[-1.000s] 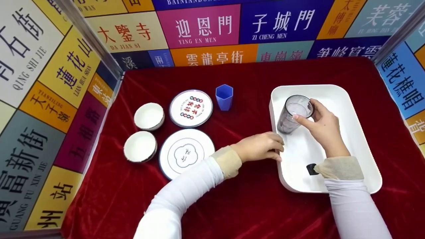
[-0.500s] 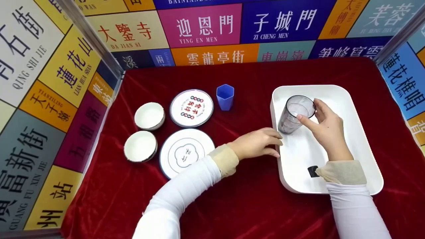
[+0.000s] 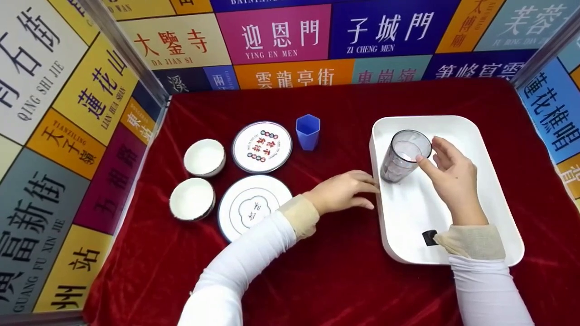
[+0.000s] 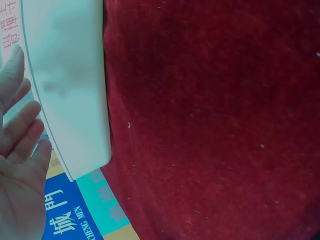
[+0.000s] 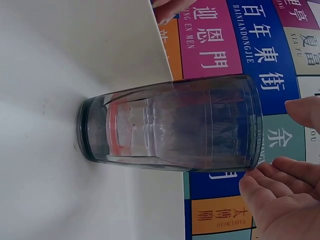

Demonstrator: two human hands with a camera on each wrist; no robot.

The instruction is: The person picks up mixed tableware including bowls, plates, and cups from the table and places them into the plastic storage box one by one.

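Note:
A dark-tinted clear drinking glass [image 3: 398, 159] stands upright in the white tray [image 3: 421, 213], near its left wall. My right hand [image 3: 453, 179] is beside the rim, thumb and fingers spread. In the right wrist view the thumb is clear of the glass [image 5: 175, 127], while the fingertips [image 5: 250, 181] lie close to its rim; whether they touch, I cannot tell. My left hand [image 3: 342, 192] hovers by the tray's left wall, fingers loosely bent and holding nothing. The left wrist view shows its fingers [image 4: 30, 120] near the tray's outer side [image 4: 70, 90].
On the red cloth [image 3: 326, 271] stand two white bowls [image 3: 204, 157] at the left, with two plates [image 3: 262, 147] beside them. A blue hexagonal cup [image 3: 308, 133] is behind. Printed panels [image 3: 276, 36] enclose the cloth. A small black piece [image 3: 429, 237] shows by the right cuff.
My right hand has drawn off the glass to the right, its fingers spreading. My left hand has slid slightly left, away from the tray wall. The glass stays in place.

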